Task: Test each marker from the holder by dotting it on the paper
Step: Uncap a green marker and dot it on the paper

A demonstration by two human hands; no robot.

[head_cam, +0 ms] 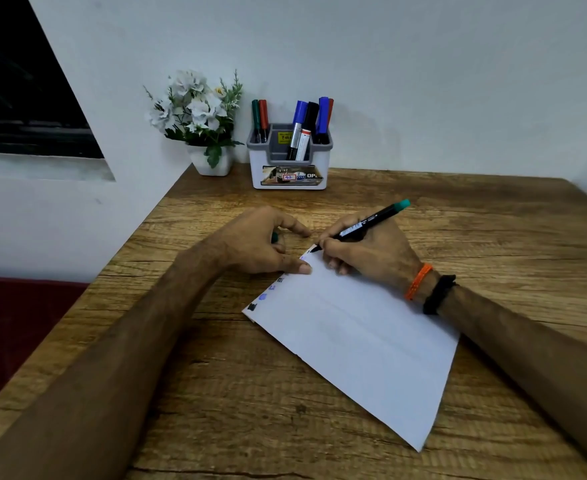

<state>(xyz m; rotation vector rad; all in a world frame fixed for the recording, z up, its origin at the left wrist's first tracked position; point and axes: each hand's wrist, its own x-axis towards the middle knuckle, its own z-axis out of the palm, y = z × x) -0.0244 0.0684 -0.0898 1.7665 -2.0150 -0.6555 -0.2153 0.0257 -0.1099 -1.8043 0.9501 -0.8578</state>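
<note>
A green marker [361, 225] is pinched in the right hand [368, 251], tip at the paper's [354, 337] eleven o'clock corner. Its cap [274, 237] is held in the curled left hand [257, 244]. Several dots [262, 297] are made; seven markers remain in the holder [289, 157] at twelve o'clock.

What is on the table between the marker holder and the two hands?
Nothing. In the head view, only bare wooden table lies between the marker holder and the left hand and right hand.

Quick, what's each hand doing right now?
Left hand: holding the green cap, thumb on the paper.
Right hand: gripping the marker, tip at the paper's corner.
</note>
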